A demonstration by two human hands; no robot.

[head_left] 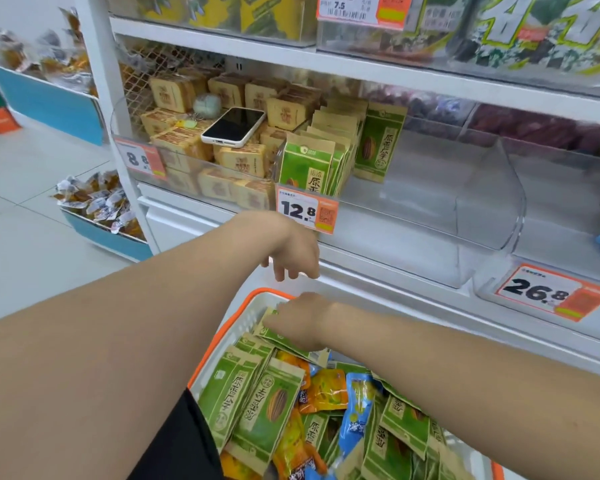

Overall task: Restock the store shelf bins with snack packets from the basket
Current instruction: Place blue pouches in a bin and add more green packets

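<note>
Green packets [257, 410] are lying heaped in the basket [222, 330] among orange and blue ones, and the person is picking the next one to shelve. Right hand [302, 323] is reaching to the basket's far end, its fingers curling over the top of a packet [274, 336] leaning by the basket wall and grasping it. Left hand [293, 252] is hanging just above the basket, fingers loose and pointing down, holding nothing. The pick seems to be under way; the next move is calling for lifting that packet out of the heap and standing it upright in the clear bin [430, 216] behind the 12.8 tag [305, 211], where a row [309, 164] of like packets is standing at the left end. Left of it, another bin [116, 123] is holding tan packs [243, 161] with a phone [234, 127] lying on top
</note>
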